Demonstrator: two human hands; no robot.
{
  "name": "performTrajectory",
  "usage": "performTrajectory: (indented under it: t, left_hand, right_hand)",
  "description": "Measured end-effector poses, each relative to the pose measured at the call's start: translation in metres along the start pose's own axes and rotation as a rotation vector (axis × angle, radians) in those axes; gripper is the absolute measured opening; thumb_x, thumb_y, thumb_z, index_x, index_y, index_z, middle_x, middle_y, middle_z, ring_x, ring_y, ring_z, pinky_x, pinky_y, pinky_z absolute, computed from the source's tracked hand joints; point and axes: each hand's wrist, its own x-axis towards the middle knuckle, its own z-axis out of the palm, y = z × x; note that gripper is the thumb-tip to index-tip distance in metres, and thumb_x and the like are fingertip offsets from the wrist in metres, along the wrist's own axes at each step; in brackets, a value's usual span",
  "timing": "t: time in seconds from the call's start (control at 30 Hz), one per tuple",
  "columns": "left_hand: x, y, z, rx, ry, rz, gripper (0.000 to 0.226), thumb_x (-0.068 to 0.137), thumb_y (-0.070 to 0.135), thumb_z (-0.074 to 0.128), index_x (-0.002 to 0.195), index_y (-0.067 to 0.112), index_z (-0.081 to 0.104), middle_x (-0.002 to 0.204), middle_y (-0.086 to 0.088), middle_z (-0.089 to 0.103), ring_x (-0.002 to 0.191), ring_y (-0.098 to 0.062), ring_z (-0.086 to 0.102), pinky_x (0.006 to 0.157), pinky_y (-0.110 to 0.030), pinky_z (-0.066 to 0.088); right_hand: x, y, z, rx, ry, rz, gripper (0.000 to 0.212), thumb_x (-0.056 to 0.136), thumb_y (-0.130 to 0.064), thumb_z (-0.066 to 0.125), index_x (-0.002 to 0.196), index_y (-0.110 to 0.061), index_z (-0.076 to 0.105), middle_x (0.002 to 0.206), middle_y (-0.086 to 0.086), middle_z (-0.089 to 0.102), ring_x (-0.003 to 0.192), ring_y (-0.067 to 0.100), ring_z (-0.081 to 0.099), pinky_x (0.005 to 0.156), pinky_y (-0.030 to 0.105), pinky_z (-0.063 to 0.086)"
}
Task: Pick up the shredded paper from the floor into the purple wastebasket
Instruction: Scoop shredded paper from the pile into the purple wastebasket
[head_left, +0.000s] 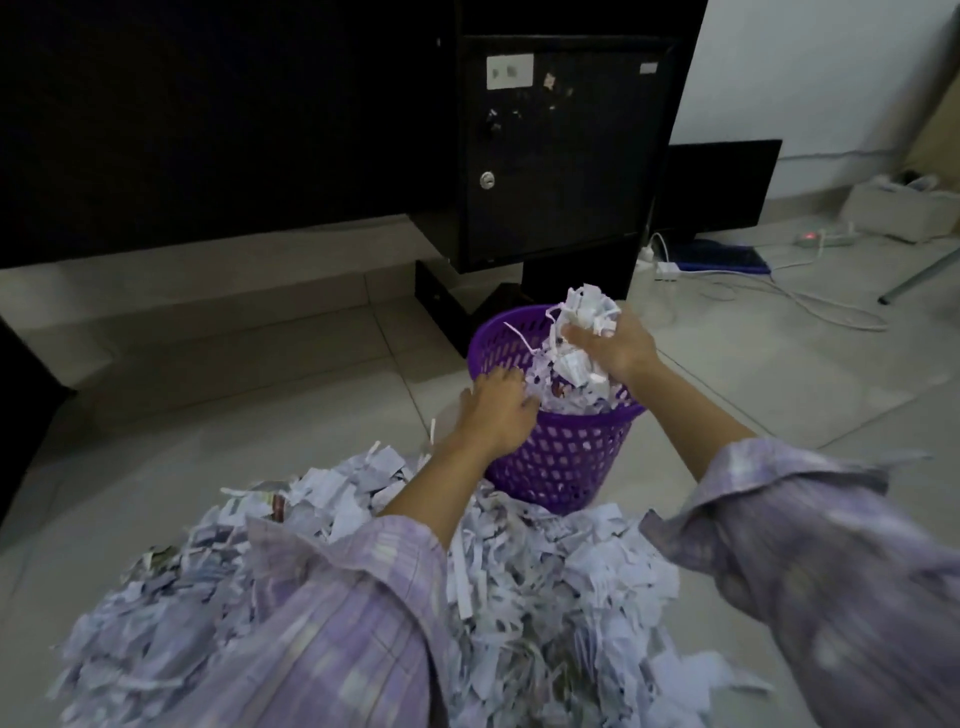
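A purple wastebasket (561, 457) with a perforated wall stands on the tiled floor, partly filled with paper shreds. My right hand (618, 343) grips a bunch of shredded paper (587, 312) above the basket's far right side. My left hand (496, 410) rests on the basket's near left rim, fingers curled over the edge and touching the shreds inside. A large pile of shredded paper (519, 587) covers the floor in front of the basket and spreads to the left under my forearms.
A black desk with a locked cabinet (556, 156) stands right behind the basket. White cables (810, 306), a power strip (826, 240) and a blue flat object (727, 257) lie on the floor at the right. A cardboard box (898, 213) sits by the far wall.
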Motion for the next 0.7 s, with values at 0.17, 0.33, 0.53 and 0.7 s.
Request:
performTrajectory:
  t: [0.17, 0.33, 0.53, 0.7]
  left_hand:
    - [0.025, -0.002, 0.020, 0.122, -0.070, 0.055, 0.039, 0.099, 0.029, 0.038, 0.131, 0.008, 0.045, 0.138, -0.012, 0.044, 0.133, -0.029, 0.033, 0.116, -0.053, 0.013]
    - [0.030, -0.009, 0.037, 0.164, -0.110, 0.071, 0.045, 0.103, 0.033, 0.021, 0.131, 0.009, 0.047, 0.141, -0.009, 0.043, 0.140, -0.026, 0.021, 0.117, -0.052, -0.006]
    - [0.030, -0.012, 0.041, 0.148, -0.093, 0.082, 0.045, 0.103, 0.031, 0.018, 0.133, 0.013, 0.045, 0.138, -0.008, 0.044, 0.136, -0.024, 0.025, 0.117, -0.051, -0.010]
    - [0.027, -0.009, 0.039, 0.152, -0.115, 0.068, 0.044, 0.103, 0.030, 0.018, 0.132, 0.013, 0.046, 0.136, -0.007, 0.045, 0.134, -0.024, 0.028, 0.117, -0.051, -0.009]
  right_hand:
    - [0.034, 0.025, 0.016, -0.185, 0.045, -0.102, 0.071, 0.077, -0.043, 0.075, 0.131, -0.010, 0.043, 0.126, 0.018, 0.051, 0.111, 0.032, 0.054, 0.080, 0.025, 0.036]
    - [0.047, 0.045, 0.033, -0.599, -0.139, 0.052, 0.110, 0.075, -0.063, 0.066, 0.153, -0.015, 0.004, 0.157, 0.018, 0.009, 0.143, 0.042, 0.015, 0.112, 0.053, 0.021]
    - [0.041, 0.052, 0.041, -0.874, -0.694, 0.376, 0.058, 0.102, -0.042, 0.029, 0.150, -0.009, 0.025, 0.155, 0.015, 0.028, 0.139, 0.032, 0.033, 0.112, 0.040, 0.031]
    - [0.044, 0.053, 0.034, -1.246, -0.410, 0.043, 0.046, 0.094, -0.024, 0.052, 0.135, -0.004, 0.045, 0.137, 0.019, 0.047, 0.123, 0.033, 0.050, 0.095, 0.039, 0.045]
